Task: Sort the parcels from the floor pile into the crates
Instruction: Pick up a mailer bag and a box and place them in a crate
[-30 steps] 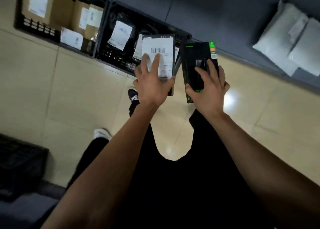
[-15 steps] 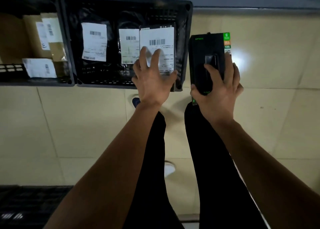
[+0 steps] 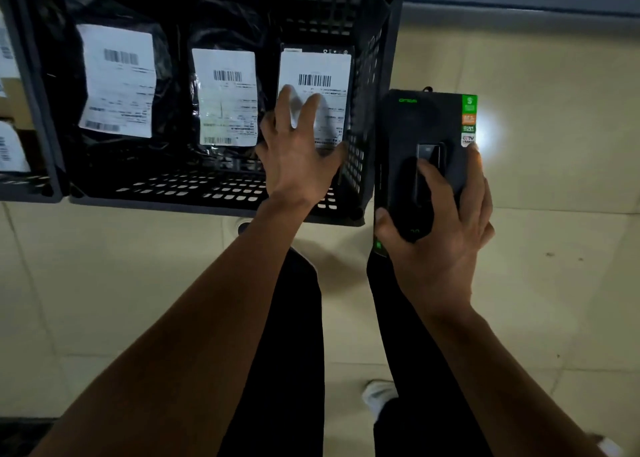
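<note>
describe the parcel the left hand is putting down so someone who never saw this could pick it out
Find the black slatted crate on the tiled floor. Three dark parcels with white barcode labels lie in a row inside it. The one meant is the parcel at the right-hand end, against the crate's right wall, flat and stiff rather than crinkly like its neighbours, with the left hand over its lower half.

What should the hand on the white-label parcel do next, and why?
Probably let go: the left hand has the labelled parcel already inside the black crate, beside two other black parcels. The right hand holds a black box outside it.
</note>
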`<state>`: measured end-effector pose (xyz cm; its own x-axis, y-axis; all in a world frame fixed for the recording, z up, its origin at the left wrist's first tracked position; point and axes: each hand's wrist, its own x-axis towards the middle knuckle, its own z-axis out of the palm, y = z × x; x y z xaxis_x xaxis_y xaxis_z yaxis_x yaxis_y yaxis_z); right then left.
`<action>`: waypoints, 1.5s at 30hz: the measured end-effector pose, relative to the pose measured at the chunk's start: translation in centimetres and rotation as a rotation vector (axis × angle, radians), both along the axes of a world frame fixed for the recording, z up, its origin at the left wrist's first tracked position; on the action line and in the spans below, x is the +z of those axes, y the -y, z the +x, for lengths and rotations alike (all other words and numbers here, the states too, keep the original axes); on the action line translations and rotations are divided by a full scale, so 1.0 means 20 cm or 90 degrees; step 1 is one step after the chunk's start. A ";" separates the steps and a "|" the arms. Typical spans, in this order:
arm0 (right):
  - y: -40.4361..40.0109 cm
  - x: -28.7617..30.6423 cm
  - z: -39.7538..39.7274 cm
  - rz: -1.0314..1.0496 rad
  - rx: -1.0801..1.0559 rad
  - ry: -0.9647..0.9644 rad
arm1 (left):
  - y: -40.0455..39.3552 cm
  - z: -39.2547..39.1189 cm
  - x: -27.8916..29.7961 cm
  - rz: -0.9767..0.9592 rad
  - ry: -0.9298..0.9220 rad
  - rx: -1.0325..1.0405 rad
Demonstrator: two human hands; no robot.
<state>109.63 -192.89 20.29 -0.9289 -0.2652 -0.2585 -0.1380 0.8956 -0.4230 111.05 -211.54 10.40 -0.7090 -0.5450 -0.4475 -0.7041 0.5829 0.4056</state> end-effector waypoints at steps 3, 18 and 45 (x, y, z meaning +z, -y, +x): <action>0.01 -0.08 -0.02 -0.012 -0.014 0.006 | -0.02 -0.03 -0.13 0.002 0.007 -0.021; 0.02 -0.34 0.03 -0.114 -0.033 0.003 | 0.04 -0.11 -0.60 0.018 0.032 -0.039; 0.10 -0.41 0.05 -0.171 -0.062 0.023 | 0.03 -0.30 -0.87 0.036 0.137 -0.086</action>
<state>110.61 -194.99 12.06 -0.9448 -0.2384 -0.2248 -0.0367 0.7588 -0.6503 105.12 -212.06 -6.99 -0.6588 -0.4212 -0.6234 -0.6949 0.6583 0.2895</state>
